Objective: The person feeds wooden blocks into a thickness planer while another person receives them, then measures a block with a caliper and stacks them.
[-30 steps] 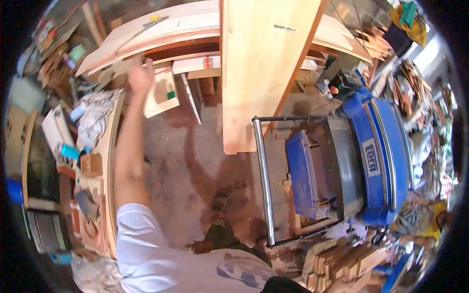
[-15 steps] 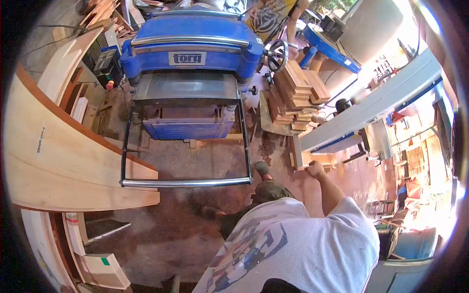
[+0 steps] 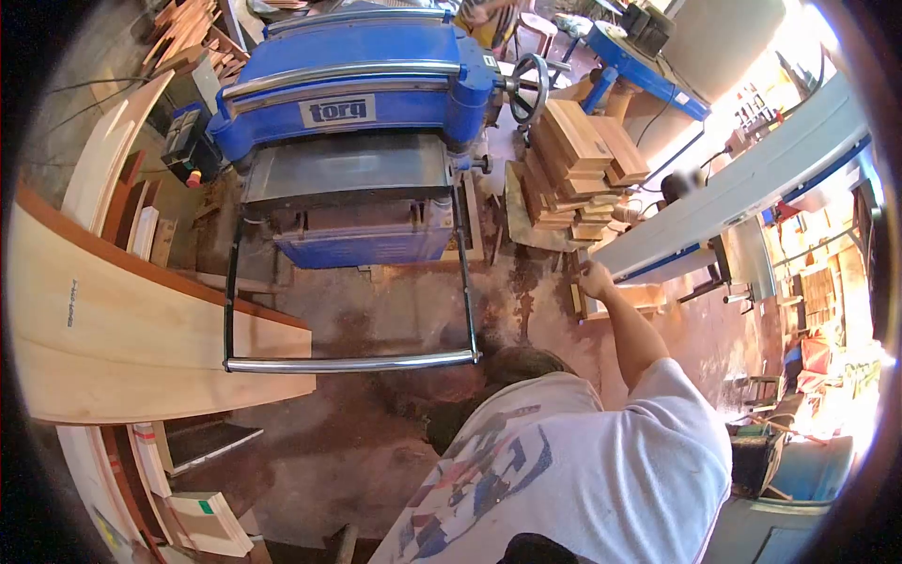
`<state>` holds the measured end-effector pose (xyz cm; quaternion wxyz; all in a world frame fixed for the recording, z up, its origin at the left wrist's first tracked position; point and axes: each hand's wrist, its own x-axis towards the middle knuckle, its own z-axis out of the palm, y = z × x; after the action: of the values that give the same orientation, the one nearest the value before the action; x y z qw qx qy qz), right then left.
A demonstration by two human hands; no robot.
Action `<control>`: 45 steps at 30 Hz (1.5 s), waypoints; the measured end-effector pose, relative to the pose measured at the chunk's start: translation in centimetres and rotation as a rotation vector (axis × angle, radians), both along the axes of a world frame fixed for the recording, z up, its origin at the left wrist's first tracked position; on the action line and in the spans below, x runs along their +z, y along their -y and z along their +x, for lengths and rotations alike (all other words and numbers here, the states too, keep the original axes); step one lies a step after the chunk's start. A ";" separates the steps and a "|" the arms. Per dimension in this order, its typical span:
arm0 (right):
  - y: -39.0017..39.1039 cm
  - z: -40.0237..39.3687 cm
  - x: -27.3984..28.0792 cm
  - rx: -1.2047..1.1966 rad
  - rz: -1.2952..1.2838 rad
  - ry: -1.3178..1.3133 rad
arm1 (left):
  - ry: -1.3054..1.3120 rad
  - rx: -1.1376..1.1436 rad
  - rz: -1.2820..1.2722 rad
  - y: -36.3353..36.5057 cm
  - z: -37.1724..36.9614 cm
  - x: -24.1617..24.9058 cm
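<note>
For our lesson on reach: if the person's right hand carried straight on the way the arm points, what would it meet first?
Most likely the stack of wooden boards just beyond the right hand; depth is hard to judge.

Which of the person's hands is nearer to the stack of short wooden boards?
The right hand: it reaches out just below the stack of short wooden boards, not visibly touching. The left hand is out of view.
</note>
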<state>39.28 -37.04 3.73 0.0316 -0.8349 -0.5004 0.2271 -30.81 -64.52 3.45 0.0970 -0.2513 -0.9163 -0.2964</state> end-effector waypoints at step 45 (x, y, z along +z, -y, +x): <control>-7.2 19.6 5.0 -0.832 0.542 -1.767 | 0.723 -0.925 0.343 -30.5 54.2 11.9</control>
<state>58.85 -29.81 8.70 0.6557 -0.4409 -0.0020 0.6130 23.42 -34.01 15.33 -0.3196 -0.4874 -0.6263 -0.5177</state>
